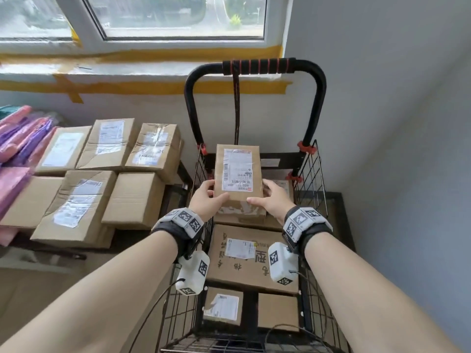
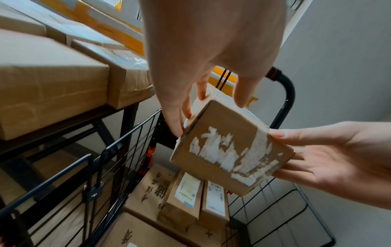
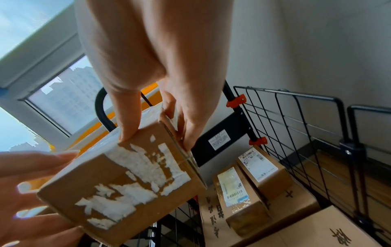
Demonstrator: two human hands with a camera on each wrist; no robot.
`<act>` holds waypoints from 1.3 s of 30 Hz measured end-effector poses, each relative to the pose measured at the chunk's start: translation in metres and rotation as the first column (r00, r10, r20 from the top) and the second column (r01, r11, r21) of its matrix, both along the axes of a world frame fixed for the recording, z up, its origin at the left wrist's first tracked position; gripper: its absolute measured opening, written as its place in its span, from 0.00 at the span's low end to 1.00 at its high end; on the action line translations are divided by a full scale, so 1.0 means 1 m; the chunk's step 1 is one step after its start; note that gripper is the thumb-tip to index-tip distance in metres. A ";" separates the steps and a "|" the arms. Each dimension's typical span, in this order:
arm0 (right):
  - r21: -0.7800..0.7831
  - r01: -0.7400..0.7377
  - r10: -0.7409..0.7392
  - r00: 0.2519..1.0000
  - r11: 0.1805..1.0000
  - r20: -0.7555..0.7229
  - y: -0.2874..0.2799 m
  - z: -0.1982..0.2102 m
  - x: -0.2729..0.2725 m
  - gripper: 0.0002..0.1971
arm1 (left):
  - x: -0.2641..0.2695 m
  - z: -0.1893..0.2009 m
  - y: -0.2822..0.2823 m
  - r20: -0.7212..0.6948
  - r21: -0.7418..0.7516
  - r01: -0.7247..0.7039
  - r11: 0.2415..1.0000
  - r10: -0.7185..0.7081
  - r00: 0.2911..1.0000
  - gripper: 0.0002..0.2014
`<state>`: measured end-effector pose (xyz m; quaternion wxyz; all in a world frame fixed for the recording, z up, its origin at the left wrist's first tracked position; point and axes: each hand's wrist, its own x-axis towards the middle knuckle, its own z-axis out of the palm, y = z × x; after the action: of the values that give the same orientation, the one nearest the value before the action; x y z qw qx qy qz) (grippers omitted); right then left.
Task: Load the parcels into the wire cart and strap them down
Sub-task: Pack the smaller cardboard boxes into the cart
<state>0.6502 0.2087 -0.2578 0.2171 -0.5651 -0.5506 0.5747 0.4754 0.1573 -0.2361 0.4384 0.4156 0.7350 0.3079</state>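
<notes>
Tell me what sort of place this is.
Probably a parcel sorting or storage corner in a plain room, not a shop. Labelled cardboard parcels are stacked on a low rack by the window, and a wire cart is half loaded, with both hands holding another labelled parcel over it.

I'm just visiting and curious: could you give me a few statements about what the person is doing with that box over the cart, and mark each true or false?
1. Both hands hold one small parcel. True: left hand, right hand.
2. The wire cart has no boxes in it. False: several parcels already lie inside.
3. A black strap hangs from the cart handle. True.
4. The held parcel rests on the shelf to the left. False: it is held over the cart.
5. More boxes wait on the left. True.
</notes>
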 end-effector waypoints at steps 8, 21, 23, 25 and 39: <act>-0.185 -0.049 0.051 0.999 0.982 0.003 0.044 -0.088 -0.022 0.36 | -0.021 -0.080 0.043 0.107 -0.172 -0.184 0.968 0.204 0.973 0.20; -0.406 0.025 -0.057 0.996 0.914 -0.067 0.086 -0.224 -0.047 0.38 | -0.026 -0.209 0.080 0.043 -0.240 -0.225 0.944 0.242 0.969 0.27; -0.411 0.035 -0.076 0.994 0.911 -0.084 0.092 -0.237 -0.049 0.38 | -0.025 -0.224 0.084 0.054 -0.257 -0.256 0.932 0.278 0.959 0.29; -0.418 0.060 -0.123 0.984 0.906 -0.127 0.098 -0.247 -0.053 0.36 | -0.028 -0.241 0.089 0.051 -0.254 -0.284 0.925 0.306 0.951 0.31; -0.390 0.046 -0.089 0.992 0.920 -0.092 0.107 -0.274 -0.071 0.33 | -0.035 -0.287 0.099 -0.033 -0.209 -0.384 0.899 0.386 0.922 0.29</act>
<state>0.5796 0.3161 -0.5314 0.1505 -0.5835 -0.3939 0.6941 0.4401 0.2562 -0.5234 0.4140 0.2119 0.8290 0.3105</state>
